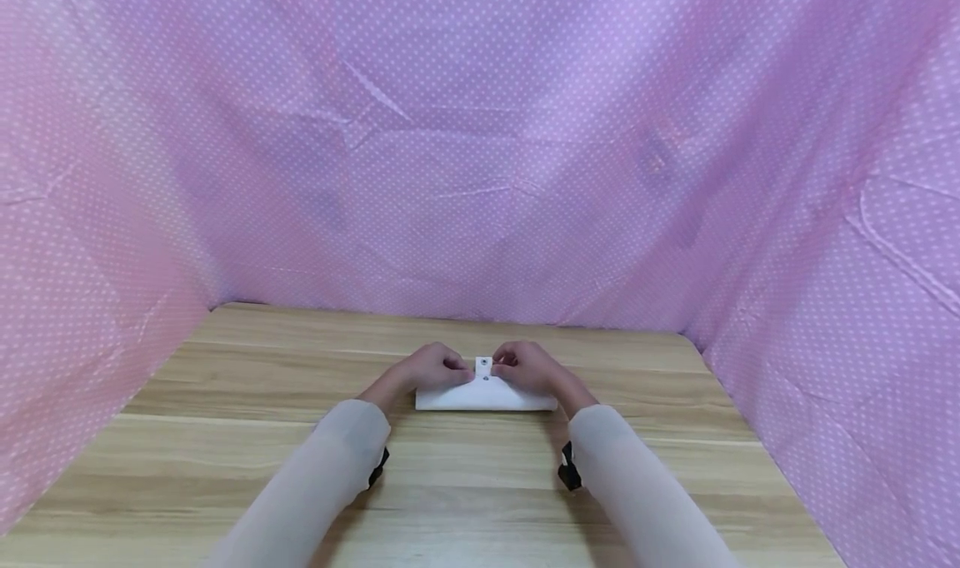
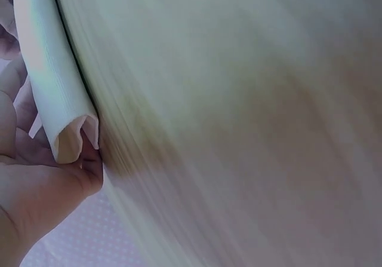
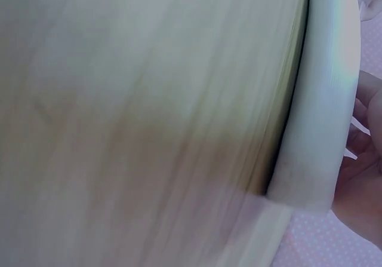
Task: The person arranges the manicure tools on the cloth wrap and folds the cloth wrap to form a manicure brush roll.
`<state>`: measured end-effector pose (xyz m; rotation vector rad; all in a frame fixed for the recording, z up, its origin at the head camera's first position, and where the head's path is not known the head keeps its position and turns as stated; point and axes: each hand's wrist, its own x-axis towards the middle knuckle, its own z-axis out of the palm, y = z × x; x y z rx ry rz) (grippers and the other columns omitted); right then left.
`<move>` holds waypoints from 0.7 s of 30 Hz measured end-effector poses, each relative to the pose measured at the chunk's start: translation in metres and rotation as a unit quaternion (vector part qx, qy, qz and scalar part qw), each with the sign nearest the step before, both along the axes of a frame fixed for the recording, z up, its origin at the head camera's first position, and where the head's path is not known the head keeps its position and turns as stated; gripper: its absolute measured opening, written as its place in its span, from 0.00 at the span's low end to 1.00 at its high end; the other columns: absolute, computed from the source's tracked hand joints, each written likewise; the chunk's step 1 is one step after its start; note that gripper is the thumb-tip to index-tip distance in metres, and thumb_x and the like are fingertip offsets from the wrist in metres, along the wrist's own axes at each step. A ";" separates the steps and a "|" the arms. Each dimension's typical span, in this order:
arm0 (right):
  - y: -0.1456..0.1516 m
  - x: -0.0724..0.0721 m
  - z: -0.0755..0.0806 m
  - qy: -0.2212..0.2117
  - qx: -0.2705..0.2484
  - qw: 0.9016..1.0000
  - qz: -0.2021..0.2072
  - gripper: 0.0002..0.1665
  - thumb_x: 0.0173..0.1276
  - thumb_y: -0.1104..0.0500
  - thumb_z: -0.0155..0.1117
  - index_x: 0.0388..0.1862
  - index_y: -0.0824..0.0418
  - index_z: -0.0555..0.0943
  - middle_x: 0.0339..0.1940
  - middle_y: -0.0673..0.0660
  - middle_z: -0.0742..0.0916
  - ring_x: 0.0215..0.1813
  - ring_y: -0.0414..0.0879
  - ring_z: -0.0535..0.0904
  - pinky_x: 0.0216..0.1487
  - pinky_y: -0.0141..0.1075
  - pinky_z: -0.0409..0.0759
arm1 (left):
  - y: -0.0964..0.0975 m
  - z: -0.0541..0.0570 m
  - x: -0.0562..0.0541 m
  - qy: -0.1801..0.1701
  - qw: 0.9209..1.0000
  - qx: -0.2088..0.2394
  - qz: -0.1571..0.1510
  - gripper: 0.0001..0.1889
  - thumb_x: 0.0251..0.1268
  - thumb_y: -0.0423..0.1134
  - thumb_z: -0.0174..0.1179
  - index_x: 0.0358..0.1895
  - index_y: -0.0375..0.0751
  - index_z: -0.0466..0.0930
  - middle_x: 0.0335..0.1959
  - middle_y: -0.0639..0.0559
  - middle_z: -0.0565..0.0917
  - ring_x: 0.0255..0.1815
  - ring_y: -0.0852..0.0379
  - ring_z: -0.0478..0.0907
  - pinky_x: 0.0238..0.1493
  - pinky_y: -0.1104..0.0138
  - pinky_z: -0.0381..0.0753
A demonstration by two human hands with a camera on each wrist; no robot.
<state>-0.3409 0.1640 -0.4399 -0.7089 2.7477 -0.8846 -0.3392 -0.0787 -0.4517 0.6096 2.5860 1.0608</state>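
A white folded pouch (image 1: 486, 396) lies lengthwise on the table, with a short tab (image 1: 483, 362) standing up at its back middle. One metal snap shows on the tab and another on the body just below. My left hand (image 1: 433, 366) grips the pouch left of the tab, thumb on top and fingers curled behind. On the other side, my right hand (image 1: 527, 366) holds it in the same way, thumb close by the tab. The left wrist view shows the pouch's end (image 2: 68, 141) as rolled layers with a hollow inside. Its rounded front (image 3: 322, 111) fills the right wrist view's edge.
The wood-grain table (image 1: 480, 510) stretches around the pouch on all sides. Pink dotted cloth (image 1: 480, 176) hangs behind the table and along its left and right sides. Black straps (image 1: 570, 468) show at both wrists under light sleeves.
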 end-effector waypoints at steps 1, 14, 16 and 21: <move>-0.002 0.000 0.000 -0.002 -0.007 1.000 -0.001 0.14 0.74 0.55 0.65 0.52 0.62 0.85 0.41 0.53 0.88 0.46 0.45 0.82 0.53 0.45 0.79 | 0.000 0.000 -0.001 -0.002 1.000 0.000 0.000 0.10 0.71 0.48 0.65 0.43 0.48 0.91 0.43 0.57 0.88 0.43 0.61 0.79 0.52 0.60 0.76; -0.013 -0.005 -0.006 -0.023 -0.069 0.997 -0.025 0.06 0.72 0.62 0.67 0.45 0.62 0.86 0.37 0.51 0.87 0.43 0.44 0.81 0.53 0.42 0.79 | 0.003 -0.002 -0.001 -0.023 1.000 0.004 0.011 0.12 0.71 0.51 0.65 0.42 0.49 0.91 0.43 0.57 0.88 0.43 0.59 0.78 0.51 0.60 0.75; -0.013 -0.005 -0.007 -0.020 -0.074 0.997 -0.026 0.04 0.72 0.63 0.67 0.43 0.62 0.85 0.36 0.51 0.87 0.42 0.43 0.81 0.52 0.41 0.79 | 0.003 -0.001 0.000 -0.023 1.000 0.005 0.014 0.11 0.71 0.51 0.65 0.42 0.49 0.91 0.43 0.57 0.88 0.43 0.60 0.78 0.52 0.60 0.75; -0.013 -0.004 -0.008 -0.009 -0.087 0.996 -0.021 0.03 0.71 0.64 0.68 0.40 0.63 0.85 0.33 0.50 0.86 0.39 0.41 0.80 0.47 0.37 0.78 | 0.005 0.000 0.002 -0.022 0.999 0.010 0.021 0.10 0.70 0.48 0.66 0.41 0.49 0.92 0.44 0.56 0.89 0.45 0.59 0.79 0.55 0.58 0.75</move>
